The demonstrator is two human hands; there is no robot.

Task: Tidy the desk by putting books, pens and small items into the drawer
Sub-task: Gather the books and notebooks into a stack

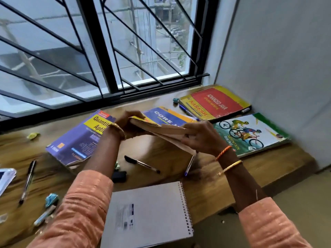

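I hold the blue and yellow "Core Java" book (pixel 165 117) tilted up off the wooden desk (pixel 268 165). My left hand (pixel 128 125) grips its near-left edge, and my right hand (pixel 201 136) grips its worn page edge on the right. A purple "Quantitative Aptitude" book (pixel 78 138) lies left of it. A red and yellow "Advanced Java" book (pixel 216 102) and a "Mountain Biking" book (pixel 250 133) lie to the right. A white spiral notebook (pixel 148 213) sits at the desk's front edge. Black pens (pixel 141 164) (pixel 27 181) and a blue pen (pixel 189 165) lie loose. No drawer is in view.
Crumpled paper scraps (pixel 33 135) (pixel 51 199), a small black item (pixel 119 176), a blue pen (pixel 189 112) by the red book and a white object (pixel 5 178) at the left edge lie on the desk. A barred window stands behind, a wall to the right.
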